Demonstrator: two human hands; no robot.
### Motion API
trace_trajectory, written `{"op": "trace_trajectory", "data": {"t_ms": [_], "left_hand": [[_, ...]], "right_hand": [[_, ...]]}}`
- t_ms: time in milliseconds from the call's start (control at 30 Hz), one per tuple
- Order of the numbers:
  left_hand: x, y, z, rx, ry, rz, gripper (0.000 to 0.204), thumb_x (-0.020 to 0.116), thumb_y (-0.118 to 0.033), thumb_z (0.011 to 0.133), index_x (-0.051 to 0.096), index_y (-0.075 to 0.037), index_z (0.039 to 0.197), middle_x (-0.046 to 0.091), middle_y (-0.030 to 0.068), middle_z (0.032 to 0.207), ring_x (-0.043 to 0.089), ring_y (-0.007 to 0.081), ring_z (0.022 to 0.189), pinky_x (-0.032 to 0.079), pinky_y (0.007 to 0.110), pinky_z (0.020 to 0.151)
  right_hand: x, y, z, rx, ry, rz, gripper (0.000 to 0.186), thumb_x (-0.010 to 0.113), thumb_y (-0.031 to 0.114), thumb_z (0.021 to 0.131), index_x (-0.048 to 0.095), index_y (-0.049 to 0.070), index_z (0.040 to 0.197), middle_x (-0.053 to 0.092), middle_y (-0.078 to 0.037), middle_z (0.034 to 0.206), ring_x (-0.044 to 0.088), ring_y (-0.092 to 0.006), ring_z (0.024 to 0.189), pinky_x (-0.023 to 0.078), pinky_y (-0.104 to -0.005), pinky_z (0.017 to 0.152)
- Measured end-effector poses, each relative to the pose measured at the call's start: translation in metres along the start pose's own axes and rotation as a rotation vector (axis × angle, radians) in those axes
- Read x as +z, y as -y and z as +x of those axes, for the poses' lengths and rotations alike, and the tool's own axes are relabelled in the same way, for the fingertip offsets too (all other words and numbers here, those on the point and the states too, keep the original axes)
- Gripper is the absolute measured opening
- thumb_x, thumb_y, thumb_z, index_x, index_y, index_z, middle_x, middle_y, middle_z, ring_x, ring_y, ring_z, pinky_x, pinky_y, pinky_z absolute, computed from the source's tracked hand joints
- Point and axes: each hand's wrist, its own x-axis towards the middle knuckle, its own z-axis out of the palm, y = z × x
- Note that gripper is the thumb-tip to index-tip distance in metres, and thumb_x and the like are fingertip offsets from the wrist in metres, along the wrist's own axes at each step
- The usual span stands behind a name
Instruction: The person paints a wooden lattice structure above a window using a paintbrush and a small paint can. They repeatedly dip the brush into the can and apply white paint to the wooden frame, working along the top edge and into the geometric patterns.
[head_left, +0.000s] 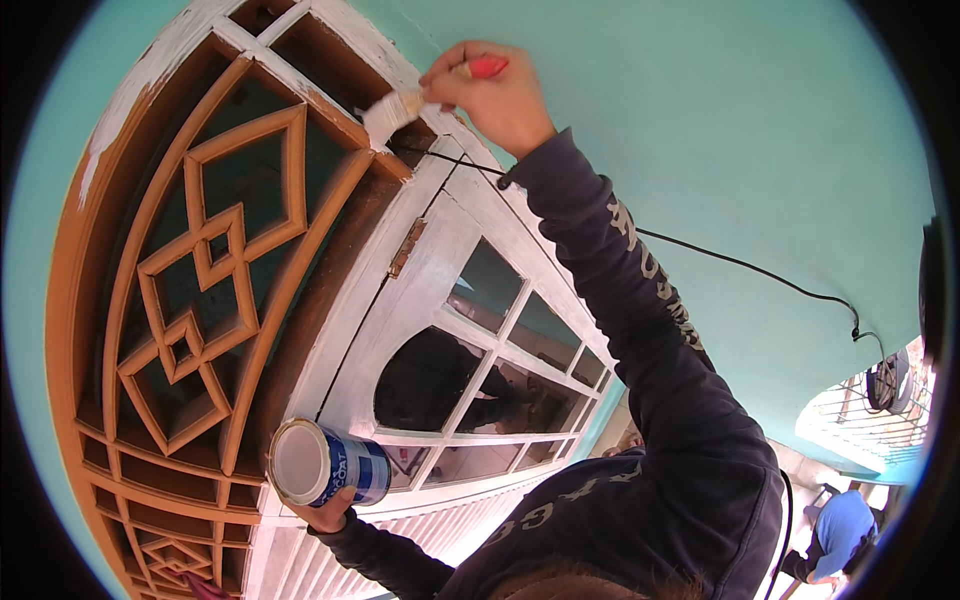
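Observation:
My right hand [490,95] is raised high, closed on a paintbrush [398,107] with a red handle and white-coated bristles. The bristles are at the upper frame of a wooden transom [230,240] with brown diamond fretwork; whether they touch it is unclear. Patches of white paint cover parts of that frame. My left hand [328,510] grips a blue paint can [330,462], held low beside the transom, with white paint inside. Below the brush is a white-painted door [365,380] with glass panes and a hinge.
A pale turquoise wall [700,140] carries a black cable [750,268] that crosses behind my right arm. At the far right is a white metal grille [843,415] with a dark object by it. A person in blue [840,530] is low at the bottom right.

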Motion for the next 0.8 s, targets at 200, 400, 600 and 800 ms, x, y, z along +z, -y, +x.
{"op": "trace_trajectory", "data": {"t_ms": [200,400,600,800], "left_hand": [[-0.001,-0.002,-0.001,0.009,-0.006,0.020,0.122,0.096,-0.049,0.053,0.038,0.005,0.146,0.051,0.0194,0.143,0.055,0.0295,0.126,0.043,0.042,0.109],[0.006,-0.003,-0.001,0.035,-0.080,-0.004,0.106,0.089,-0.037,0.052,0.048,0.003,0.141,0.057,0.0166,0.132,0.059,0.0276,0.118,0.045,0.039,0.105],[0.004,0.001,-0.002,0.060,-0.094,-0.009,0.107,0.090,-0.039,0.052,0.048,0.003,0.141,0.058,0.0160,0.130,0.059,0.0274,0.116,0.046,0.039,0.102],[0.005,0.002,-0.001,0.097,-0.085,0.056,0.108,0.091,-0.041,0.051,0.048,0.003,0.140,0.058,0.0144,0.130,0.059,0.0266,0.115,0.047,0.038,0.101]], "right_hand": [[0.014,0.000,0.002,0.001,0.015,0.047,0.012,0.072,0.004,0.079,0.072,-0.004,0.088,0.073,-0.009,0.082,0.066,-0.0129,0.072,0.054,-0.0251,0.069],[0.005,-0.001,0.008,-0.070,-0.098,0.148,0.012,0.073,0.004,0.079,0.073,-0.003,0.089,0.073,-0.008,0.083,0.067,-0.0125,0.070,0.054,-0.0254,0.068],[0.010,-0.003,0.003,0.026,0.047,-0.052,0.014,0.074,0.007,0.079,0.073,-0.003,0.087,0.071,-0.005,0.075,0.067,-0.0116,0.068,0.053,-0.0258,0.064],[0.007,0.000,0.003,-0.068,-0.100,0.135,0.013,0.074,0.006,0.078,0.073,-0.004,0.087,0.071,-0.006,0.077,0.067,-0.0119,0.068,0.053,-0.0260,0.063]]}}
